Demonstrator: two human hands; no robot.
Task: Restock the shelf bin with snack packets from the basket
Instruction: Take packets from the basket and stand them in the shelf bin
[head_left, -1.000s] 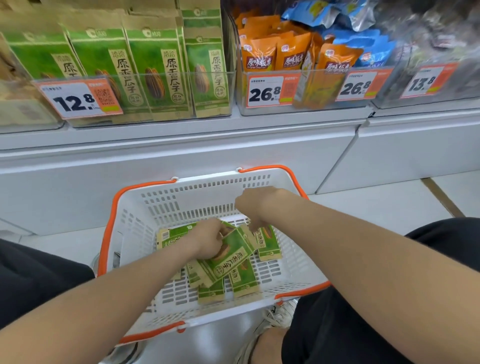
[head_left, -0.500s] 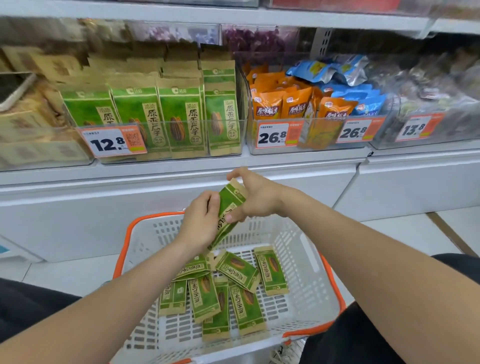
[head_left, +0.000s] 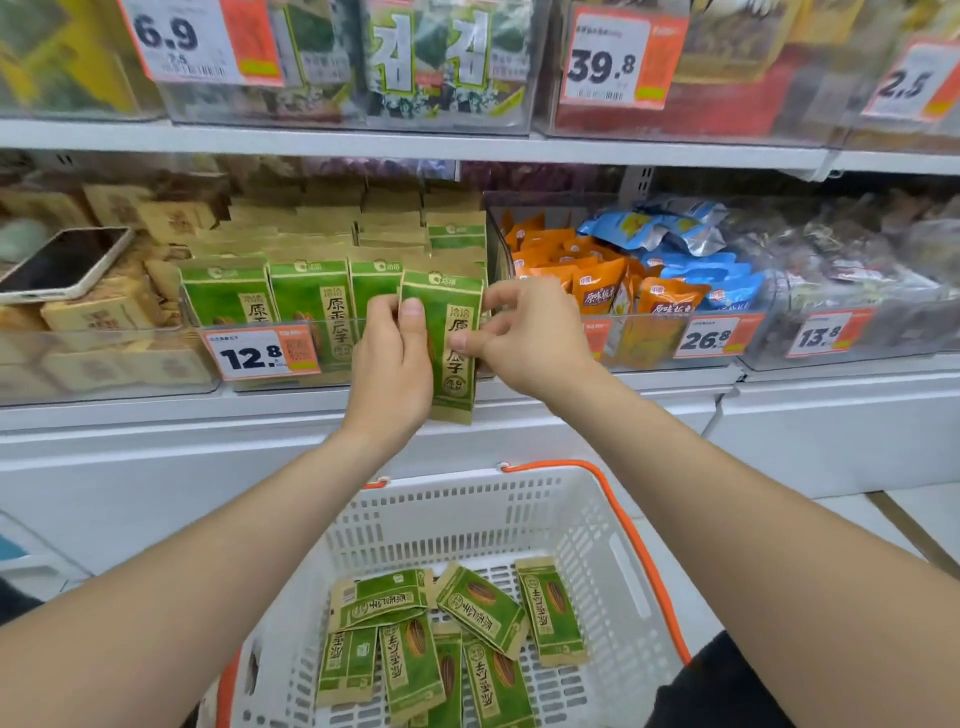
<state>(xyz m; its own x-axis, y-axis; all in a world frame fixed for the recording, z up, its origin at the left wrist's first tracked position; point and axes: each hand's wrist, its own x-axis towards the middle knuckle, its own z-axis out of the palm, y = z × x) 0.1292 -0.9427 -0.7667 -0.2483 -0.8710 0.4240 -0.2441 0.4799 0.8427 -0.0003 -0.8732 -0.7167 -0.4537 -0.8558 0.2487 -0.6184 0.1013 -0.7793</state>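
Raised from over the basket (head_left: 613, 545), a green packet (head_left: 449, 353) now hangs before the shelf bin (head_left: 337, 364). The left hand (head_left: 389, 364) grips its left edge and the right hand (head_left: 524, 338) pinches its right, keeping it upright and label-out, apparently to match the row (head_left: 311, 296) standing inside

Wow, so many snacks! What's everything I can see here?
Shelf bin: one, clear, middle shelf, tagged 12.8.
Basket: one, white with orange handles, low down in front.
Held seed packet: one, green, upright before the shelf bin.
Shelf packets: three front faces, more behind, green, in the shelf bin.
Basket packets: about seven, green, lying in the basket.
Orange packets: several, orange, next bin rightward.
Blue packets: several, blue, right of the orange ones.
Phone: one, dark screen, pale case, on tan packs, left.
Price tags: six readable, white-orange, bin fronts.
Left hand: one, grips the held packet's left edge.
Right hand: one, pinches its right edge.
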